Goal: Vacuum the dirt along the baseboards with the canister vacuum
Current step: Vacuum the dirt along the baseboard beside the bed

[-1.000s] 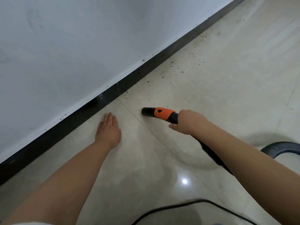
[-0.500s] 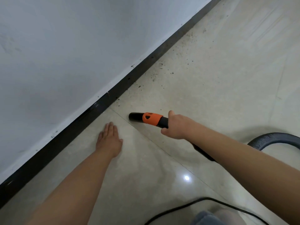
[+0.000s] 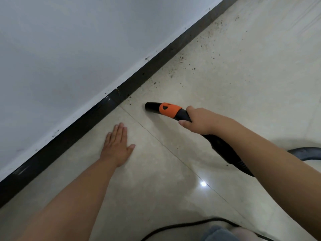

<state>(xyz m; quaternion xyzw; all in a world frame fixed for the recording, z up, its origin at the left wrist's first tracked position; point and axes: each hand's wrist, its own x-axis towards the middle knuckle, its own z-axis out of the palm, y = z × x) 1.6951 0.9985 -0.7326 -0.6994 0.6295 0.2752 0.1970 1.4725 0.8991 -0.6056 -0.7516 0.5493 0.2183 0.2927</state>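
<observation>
Black nozzle (image 3: 152, 107), gripped in the right hand's (image 3: 201, 120) curled fingers, nears the baseboard (image 3: 139, 79); left hand (image 3: 116, 145) lies flat, holding nothing; next, sweep toward the dirt (image 3: 180, 58).

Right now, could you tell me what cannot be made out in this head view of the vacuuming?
- Canister body: out of frame; only the hose shows, cut by the right edge.
- Nozzle mouth: faces away, so floor contact is unclear.
- Handle under the right hand: hidden by the fingers.
- Power cord ends: cut by the bottom edge.
- Dirt type: too small.

head cam | looks forward-down | near floor (image 3: 225, 84) | baseboard (image 3: 139, 79) upper left
</observation>
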